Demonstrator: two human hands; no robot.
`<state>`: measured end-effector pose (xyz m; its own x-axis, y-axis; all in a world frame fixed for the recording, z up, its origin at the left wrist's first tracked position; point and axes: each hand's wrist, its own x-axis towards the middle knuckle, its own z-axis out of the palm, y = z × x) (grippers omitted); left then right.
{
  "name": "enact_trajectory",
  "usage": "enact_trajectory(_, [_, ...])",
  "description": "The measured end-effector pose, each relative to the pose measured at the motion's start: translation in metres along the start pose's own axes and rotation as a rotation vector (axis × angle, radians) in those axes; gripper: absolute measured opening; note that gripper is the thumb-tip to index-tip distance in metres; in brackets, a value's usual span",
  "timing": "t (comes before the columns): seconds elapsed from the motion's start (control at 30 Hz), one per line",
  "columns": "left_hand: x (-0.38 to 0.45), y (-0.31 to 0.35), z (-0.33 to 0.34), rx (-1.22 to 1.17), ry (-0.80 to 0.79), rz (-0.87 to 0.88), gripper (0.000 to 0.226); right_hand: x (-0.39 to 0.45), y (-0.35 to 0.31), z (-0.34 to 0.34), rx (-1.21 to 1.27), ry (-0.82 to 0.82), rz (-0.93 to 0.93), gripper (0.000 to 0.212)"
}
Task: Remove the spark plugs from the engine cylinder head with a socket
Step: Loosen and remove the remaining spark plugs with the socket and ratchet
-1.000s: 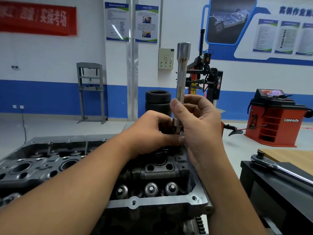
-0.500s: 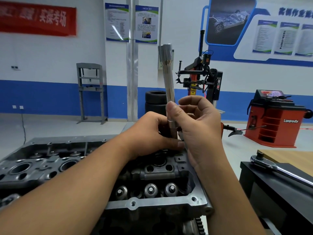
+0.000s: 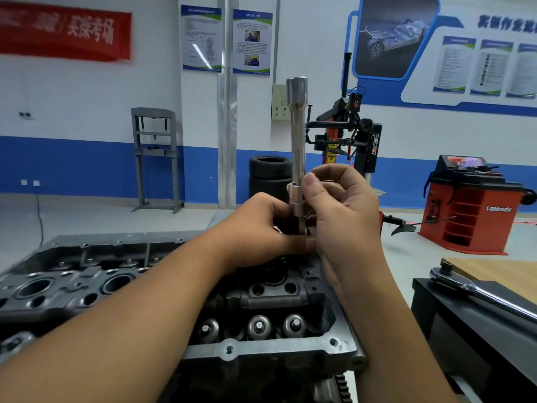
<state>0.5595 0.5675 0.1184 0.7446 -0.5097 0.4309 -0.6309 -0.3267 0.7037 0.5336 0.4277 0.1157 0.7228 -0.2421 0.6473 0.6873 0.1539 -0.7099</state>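
A long chrome socket (image 3: 298, 135) stands upright above the far right end of the grey engine cylinder head (image 3: 261, 349). My right hand (image 3: 343, 216) pinches the socket's lower shaft between thumb and fingers. My left hand (image 3: 263, 228) curls round the socket's bottom end, and its fingers hide what lies there. No spark plug shows plainly. Open round plug wells (image 3: 35, 287) sit along the left part of the head.
A ratchet wrench (image 3: 476, 292) lies on the black bench at the right, beside a wooden tabletop (image 3: 499, 274). Behind stand stacked tyres (image 3: 270, 175), a tyre changer (image 3: 348, 135), a red wheel balancer (image 3: 470, 205) and a grey press frame (image 3: 155, 158).
The socket's top swung to the left, then came back upright at the middle. Both hands stayed at its lower end above the head.
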Motion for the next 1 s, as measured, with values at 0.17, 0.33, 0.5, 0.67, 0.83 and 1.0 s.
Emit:
enact_trajectory(0.17, [0.0009,-0.0011,0.0005,-0.017,-0.036,0.015,0.01,-0.0012,-0.0016,0.0008,0.006,-0.009,0.01,0.015])
enact_trajectory(0.33, [0.0023,-0.0051,0.0,0.004,0.008,0.01,0.006,-0.0026,-0.002,-0.0002,0.013,0.011,-0.022,0.02])
enact_trajectory(0.5, [0.0017,-0.0052,-0.0003,-0.006,-0.006,0.033,0.004,-0.0008,-0.0015,0.0018,0.029,0.032,0.017,0.017])
enact_trajectory(0.67, [0.0029,-0.0049,-0.0003,0.058,0.011,0.022,0.015,-0.003,-0.0037,0.002,-0.034,-0.011,-0.026,0.027])
enact_trajectory(0.83, [0.0022,-0.004,0.0,0.05,-0.012,-0.013,0.004,-0.0021,-0.0034,0.0002,0.052,-0.025,0.058,0.011])
enact_trajectory(1.0, [0.002,-0.0008,0.0005,0.073,-0.013,-0.009,0.014,-0.0017,-0.0035,0.0011,0.025,0.0,0.025,0.022])
